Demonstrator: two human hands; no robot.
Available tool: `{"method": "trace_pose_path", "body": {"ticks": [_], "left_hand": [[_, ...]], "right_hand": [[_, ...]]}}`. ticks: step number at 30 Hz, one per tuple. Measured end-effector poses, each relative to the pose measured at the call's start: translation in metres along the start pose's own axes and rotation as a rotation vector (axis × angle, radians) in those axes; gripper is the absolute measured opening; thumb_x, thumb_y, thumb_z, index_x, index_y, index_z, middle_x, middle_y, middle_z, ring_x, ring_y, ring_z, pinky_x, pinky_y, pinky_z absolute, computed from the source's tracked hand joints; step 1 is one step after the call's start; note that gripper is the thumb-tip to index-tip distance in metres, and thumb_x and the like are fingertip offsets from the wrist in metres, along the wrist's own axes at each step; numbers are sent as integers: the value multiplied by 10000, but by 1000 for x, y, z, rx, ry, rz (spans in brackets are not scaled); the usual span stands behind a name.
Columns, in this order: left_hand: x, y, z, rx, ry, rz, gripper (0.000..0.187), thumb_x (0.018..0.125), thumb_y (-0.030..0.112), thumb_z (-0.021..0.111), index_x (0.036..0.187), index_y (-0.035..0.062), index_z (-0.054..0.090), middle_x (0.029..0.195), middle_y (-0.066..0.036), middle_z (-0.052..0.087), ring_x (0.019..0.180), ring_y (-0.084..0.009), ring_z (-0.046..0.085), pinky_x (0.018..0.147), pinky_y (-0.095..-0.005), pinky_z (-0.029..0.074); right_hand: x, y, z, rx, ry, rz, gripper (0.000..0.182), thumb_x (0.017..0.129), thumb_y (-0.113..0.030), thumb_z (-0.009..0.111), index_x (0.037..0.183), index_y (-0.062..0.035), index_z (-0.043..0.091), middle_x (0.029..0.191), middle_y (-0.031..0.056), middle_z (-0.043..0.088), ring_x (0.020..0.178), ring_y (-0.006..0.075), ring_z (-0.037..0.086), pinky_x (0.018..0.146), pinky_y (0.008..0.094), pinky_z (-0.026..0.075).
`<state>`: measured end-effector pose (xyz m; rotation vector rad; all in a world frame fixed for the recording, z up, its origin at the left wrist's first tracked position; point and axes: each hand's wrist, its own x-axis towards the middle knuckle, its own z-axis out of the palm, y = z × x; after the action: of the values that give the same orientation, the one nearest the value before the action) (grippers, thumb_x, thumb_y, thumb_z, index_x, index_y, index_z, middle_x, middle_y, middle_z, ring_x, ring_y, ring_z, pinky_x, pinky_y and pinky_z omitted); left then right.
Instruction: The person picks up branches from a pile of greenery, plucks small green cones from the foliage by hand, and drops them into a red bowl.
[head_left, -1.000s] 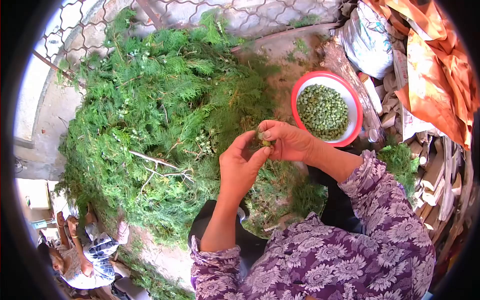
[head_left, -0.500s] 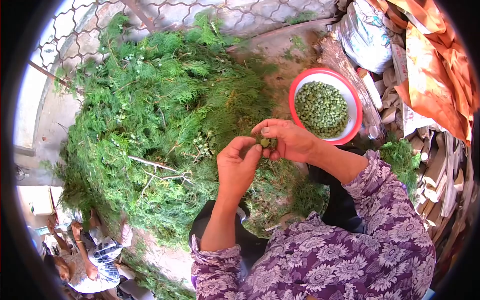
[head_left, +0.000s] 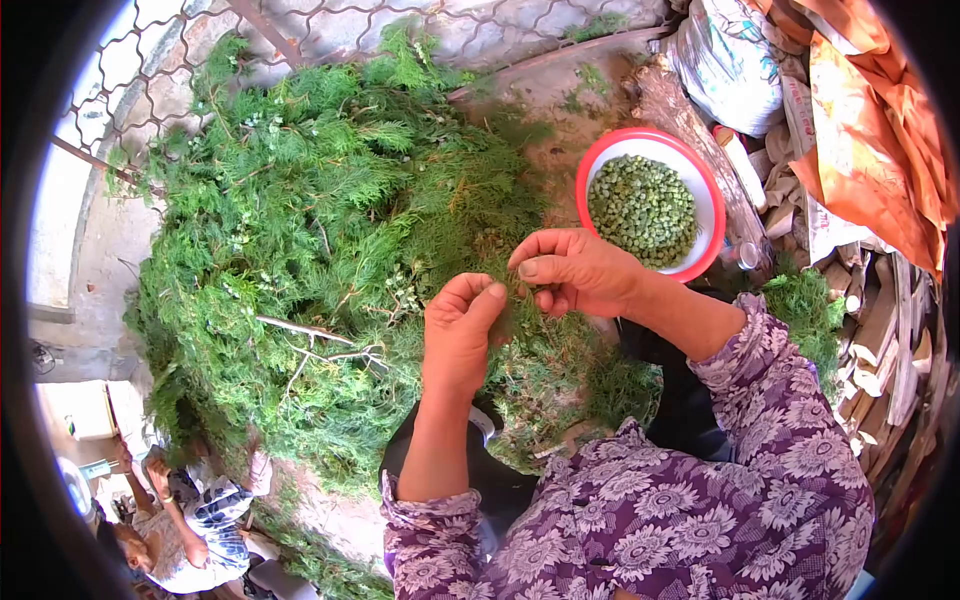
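Left grip (head_left: 462, 325) and right grip (head_left: 580, 272), each pressed together, hover apart above green branches (head_left: 290, 240); anything pinched I cannot tell

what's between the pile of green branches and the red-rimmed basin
Brown ground, and lower down, the right hand, as the head view shows.

The basin (head_left: 705, 200) is open from above beside the hands (head_left: 585, 275), but heaped branches (head_left: 300, 220) block low passage leftward.

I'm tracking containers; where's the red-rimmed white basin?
Right of centre in the head view, the red-rimmed white basin sits just beyond the bare right hand.
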<state>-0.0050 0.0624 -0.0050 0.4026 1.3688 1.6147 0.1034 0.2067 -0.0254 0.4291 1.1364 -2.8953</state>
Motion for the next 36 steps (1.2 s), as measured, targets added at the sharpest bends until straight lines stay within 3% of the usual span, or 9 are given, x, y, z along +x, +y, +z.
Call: {"method": "trace_pose_path", "body": {"ticks": [3,5,6,8,11,18,23,30,36], "left_hand": [[-1,1,6,-1,29,11,73,811,130,590,818,63,561,668,27,552,527,-45,488,433,-187,409],[-2,2,11,206,39,56,139,794,169,631,841,54,570,682,28,558,535,-35,485,437,-181,405],[-3,1,15,206,38,55,139,794,169,631,841,54,570,682,28,558,535,-35,485,437,-181,405],[-6,0,18,317,50,156,166,771,165,660,866,52,584,700,25,573,558,-23,491,445,-170,400],[-3,-4,12,345,31,136,147,767,138,658,869,51,596,710,22,586,573,-21,501,453,-165,404],[-5,1,9,342,62,79,136,760,125,659,860,45,612,712,22,596,569,-20,508,465,-160,406],[-8,4,14,232,-39,108,153,744,89,663,884,45,620,725,11,610,587,-24,523,481,-153,409],[-3,-7,7,373,37,219,141,747,94,661,868,39,614,699,19,591,572,-25,506,479,-159,409],[-5,0,5,320,68,83,80,785,110,618,836,51,600,685,32,566,558,-23,489,457,-177,401]], "right_hand": [[0,0,0,-12,38,-4,138,825,-129,580,922,-41,537,724,-7,569,575,82,574,446,181,426],[0,0,1,-127,65,-18,149,830,-164,583,894,-37,539,724,8,577,566,86,572,449,184,426],[0,-1,3,-125,66,-18,149,830,-164,583,894,-37,539,724,8,577,566,86,572,449,184,426],[0,-2,10,-429,106,-74,176,840,-203,572,864,-31,545,729,30,587,562,92,576,448,190,428],[-2,-4,10,-456,133,-58,207,848,-231,556,852,-24,550,725,45,591,560,97,582,442,195,428],[-1,-3,8,-472,110,-46,229,857,-252,544,857,-24,551,712,37,588,557,98,588,436,194,426],[0,-1,6,-432,56,-13,230,862,-254,536,856,-25,548,712,37,590,588,109,597,443,195,430],[0,-1,10,-438,73,-13,213,864,-232,529,886,-20,538,741,42,588,618,120,606,474,199,453],[-1,-7,8,-282,53,62,179,843,-193,549,894,-21,539,790,33,582,617,130,612,474,200,456]]}}
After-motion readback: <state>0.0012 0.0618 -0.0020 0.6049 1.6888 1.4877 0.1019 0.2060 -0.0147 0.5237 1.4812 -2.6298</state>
